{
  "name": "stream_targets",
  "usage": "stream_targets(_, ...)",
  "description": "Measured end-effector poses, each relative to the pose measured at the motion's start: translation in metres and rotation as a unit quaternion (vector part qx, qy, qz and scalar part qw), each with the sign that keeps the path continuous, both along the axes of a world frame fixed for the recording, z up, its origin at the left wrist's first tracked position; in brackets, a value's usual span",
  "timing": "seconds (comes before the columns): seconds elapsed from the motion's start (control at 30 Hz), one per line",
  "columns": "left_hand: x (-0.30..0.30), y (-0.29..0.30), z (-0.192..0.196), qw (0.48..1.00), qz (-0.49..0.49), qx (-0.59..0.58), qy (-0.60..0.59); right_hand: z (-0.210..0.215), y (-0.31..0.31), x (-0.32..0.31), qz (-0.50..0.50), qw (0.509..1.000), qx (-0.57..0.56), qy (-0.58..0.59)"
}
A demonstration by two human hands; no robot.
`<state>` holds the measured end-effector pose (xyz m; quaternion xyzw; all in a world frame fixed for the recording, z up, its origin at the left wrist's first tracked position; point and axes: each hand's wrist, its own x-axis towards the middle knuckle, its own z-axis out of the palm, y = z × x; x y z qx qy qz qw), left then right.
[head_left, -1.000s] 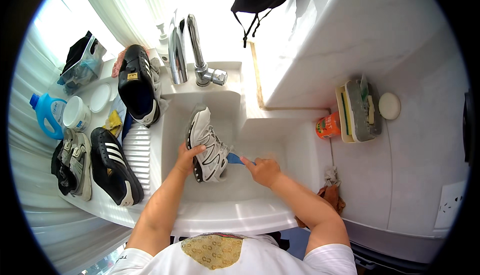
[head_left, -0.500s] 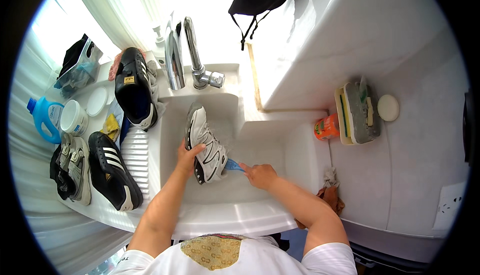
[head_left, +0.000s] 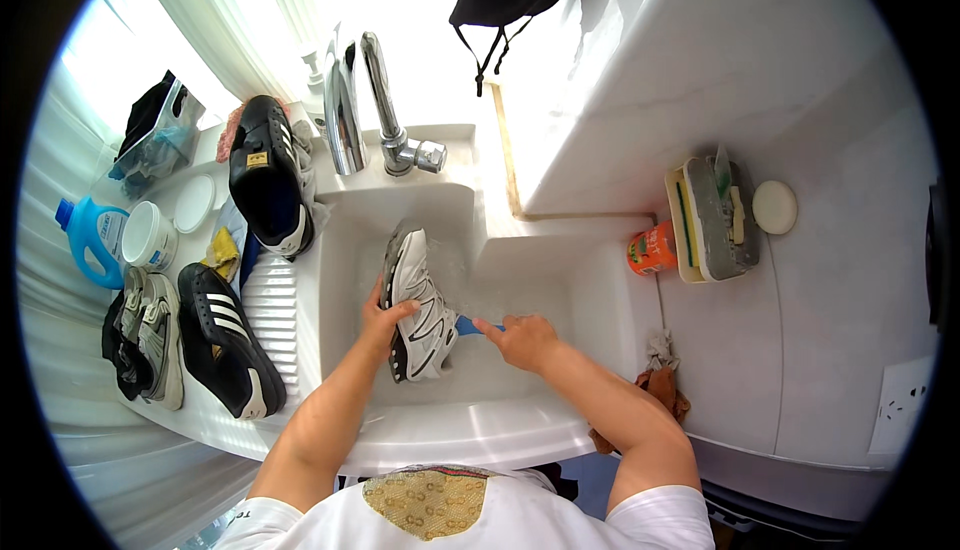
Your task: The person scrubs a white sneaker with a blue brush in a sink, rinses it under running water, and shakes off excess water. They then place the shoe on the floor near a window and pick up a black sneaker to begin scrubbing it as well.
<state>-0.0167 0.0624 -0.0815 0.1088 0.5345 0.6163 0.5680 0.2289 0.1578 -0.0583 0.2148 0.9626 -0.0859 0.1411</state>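
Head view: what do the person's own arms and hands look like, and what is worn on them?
Both forearms are bare from the short sleeves down. The left hand and right hand are bare too: no gloves, and no watch, ring or bracelet can be seen. The white T-shirt has short white sleeves and a gold patterned panel at the neck.

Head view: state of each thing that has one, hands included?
white sneaker: in the sink, on its side
left hand: gripping the white sneaker
right hand: closed on a blue-handled brush
faucet: no water stream visible
white tub: lid off, lid beside it
blue bottle: capped
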Motion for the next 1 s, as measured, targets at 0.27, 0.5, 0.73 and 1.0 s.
stream_targets(0.27,-0.002,-0.001,-0.003,0.997,0.0,0.068,0.037,-0.003,-0.012,0.022,-0.042,0.987,-0.155,-0.008)
stream_targets(0.5,-0.011,-0.007,-0.001,0.997,0.009,0.077,0.001,0.007,0.007,0.031,-0.083,0.962,-0.257,-0.032)
stream_targets(0.73,-0.011,-0.011,-0.006,0.994,-0.03,0.089,0.052,0.011,-0.019,-0.015,-0.069,0.96,-0.254,-0.092)
stream_targets(1.0,-0.012,-0.007,0.001,0.996,-0.042,0.081,0.015,0.011,-0.024,-0.023,-0.036,0.966,-0.244,-0.084)
